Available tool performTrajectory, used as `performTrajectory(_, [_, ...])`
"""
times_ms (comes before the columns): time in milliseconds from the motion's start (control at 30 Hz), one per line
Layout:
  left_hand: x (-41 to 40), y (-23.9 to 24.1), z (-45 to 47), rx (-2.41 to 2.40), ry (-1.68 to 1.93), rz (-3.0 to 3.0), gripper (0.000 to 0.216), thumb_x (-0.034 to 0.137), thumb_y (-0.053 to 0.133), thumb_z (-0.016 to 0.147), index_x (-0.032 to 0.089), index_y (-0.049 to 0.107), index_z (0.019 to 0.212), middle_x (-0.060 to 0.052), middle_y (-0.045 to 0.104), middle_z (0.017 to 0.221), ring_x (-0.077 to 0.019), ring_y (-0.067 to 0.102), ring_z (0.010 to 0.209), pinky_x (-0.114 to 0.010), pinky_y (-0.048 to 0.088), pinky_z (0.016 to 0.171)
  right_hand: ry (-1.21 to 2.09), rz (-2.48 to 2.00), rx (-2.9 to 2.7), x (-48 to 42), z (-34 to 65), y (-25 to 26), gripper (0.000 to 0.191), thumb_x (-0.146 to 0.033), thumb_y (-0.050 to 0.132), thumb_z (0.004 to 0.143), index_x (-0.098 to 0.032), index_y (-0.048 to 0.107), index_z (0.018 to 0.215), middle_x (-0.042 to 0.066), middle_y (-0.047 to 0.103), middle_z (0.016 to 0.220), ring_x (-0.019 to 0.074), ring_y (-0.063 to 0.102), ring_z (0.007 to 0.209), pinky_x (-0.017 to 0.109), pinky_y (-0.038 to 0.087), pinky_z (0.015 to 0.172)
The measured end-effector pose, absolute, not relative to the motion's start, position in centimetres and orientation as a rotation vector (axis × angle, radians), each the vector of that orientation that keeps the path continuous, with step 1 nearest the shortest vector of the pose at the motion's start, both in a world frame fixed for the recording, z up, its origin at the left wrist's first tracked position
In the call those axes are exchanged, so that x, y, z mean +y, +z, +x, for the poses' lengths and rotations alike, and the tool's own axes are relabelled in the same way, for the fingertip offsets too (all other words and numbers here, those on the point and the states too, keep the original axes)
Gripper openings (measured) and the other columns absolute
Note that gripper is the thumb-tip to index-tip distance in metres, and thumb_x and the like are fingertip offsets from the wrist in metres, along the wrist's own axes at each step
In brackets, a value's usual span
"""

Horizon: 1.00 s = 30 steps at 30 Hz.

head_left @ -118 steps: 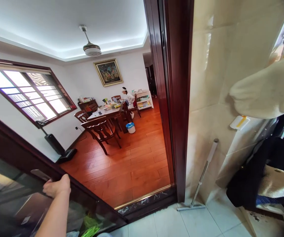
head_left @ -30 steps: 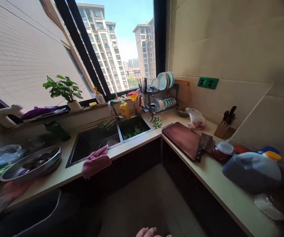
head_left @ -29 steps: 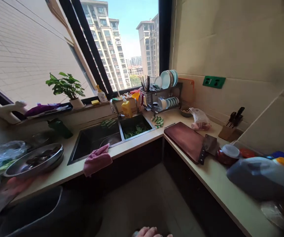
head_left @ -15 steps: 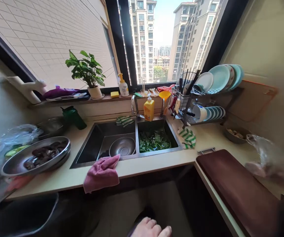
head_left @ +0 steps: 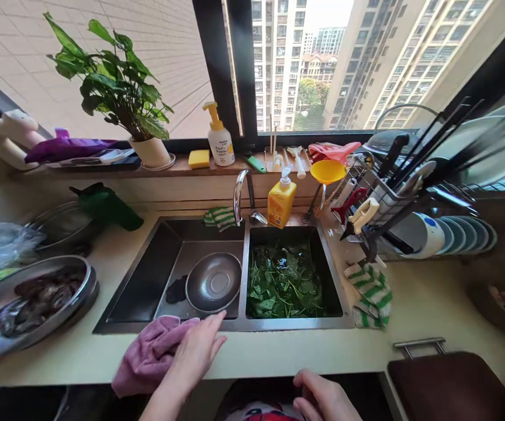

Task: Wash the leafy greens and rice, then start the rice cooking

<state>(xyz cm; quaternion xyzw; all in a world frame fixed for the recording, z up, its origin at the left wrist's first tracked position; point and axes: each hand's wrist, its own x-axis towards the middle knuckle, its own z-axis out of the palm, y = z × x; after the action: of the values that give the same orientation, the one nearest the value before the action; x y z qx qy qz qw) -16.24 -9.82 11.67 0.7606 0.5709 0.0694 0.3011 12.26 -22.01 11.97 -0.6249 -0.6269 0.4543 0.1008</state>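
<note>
My left hand [head_left: 200, 349] is stretched out flat above the counter's front edge. It holds nothing and its fingers point toward the sink; it overlaps the pink towel [head_left: 149, 356], though I cannot tell whether they touch. Low at the front, my right hand [head_left: 322, 394] has loosely bent, parted fingers and holds nothing. In the left basin [head_left: 145, 286] lies a metal bowl [head_left: 215, 283], with a dark patch beside it. Green leafy vegetables [head_left: 283, 280] sit in water in the right basin. A chrome faucet [head_left: 239, 190] rises behind the divider.
Behind the sink stands a yellow pump bottle [head_left: 281, 202]. On the right are a dish rack [head_left: 370, 234] with utensils and bowls, a striped cloth [head_left: 370, 295] and a brown board [head_left: 448, 383]. A metal dish [head_left: 88, 286] holding dark pieces is at left; a potted plant [head_left: 149, 152] lines the sill.
The view has come closer to the sink. My left hand has come into view near the pink towel. One hand showed low in front before; now both show.
</note>
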Motion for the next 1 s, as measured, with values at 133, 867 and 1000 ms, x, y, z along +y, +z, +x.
performTrajectory(133, [-9.2, 11.0, -14.9, 1.685, 0.361, 1.867, 0.046, 0.037, 0.043, 0.087, 0.016, 0.055, 0.126, -0.012, 0.061, 0.128, -0.0243, 0.056, 0.119, -0.04, 0.047, 0.098, 1.29, -1.801, -1.955, -18.2, 17.2, 10.6, 0.016, -0.035, 0.043, 0.087, -0.025, 0.053, 0.094, -0.001, 0.063, 0.073, 0.0148, 0.056, 0.065, 0.023, 0.041, 0.062])
performTrajectory(867, [-13.8, 6.3, -8.3, 1.454, 0.18, 1.827, 0.04, 0.023, 0.052, 0.082, 0.024, 0.061, 0.121, -0.007, 0.067, 0.119, -0.0192, 0.064, 0.107, -0.025, 0.051, 0.092, 1.4, -2.551, -1.982, 0.1, 11.7, -5.3, 0.107, -0.05, 0.072, 0.066, -0.039, 0.003, 0.147, 0.013, 0.001, 0.157, 0.0502, 0.003, 0.137, 0.065, 0.031, 0.094])
performTrajectory(1000, [-11.1, 6.9, -8.5, 1.48, 0.179, 1.83, 0.039, 0.023, 0.052, 0.083, 0.025, 0.061, 0.12, -0.007, 0.067, 0.119, -0.0195, 0.065, 0.104, -0.028, 0.053, 0.09, 1.295, -2.57, -2.135, 1.1, 15.7, -6.4, 0.079, -0.038, 0.066, 0.075, -0.037, 0.027, 0.143, 0.009, 0.021, 0.154, 0.0396, 0.025, 0.135, 0.055, 0.035, 0.097])
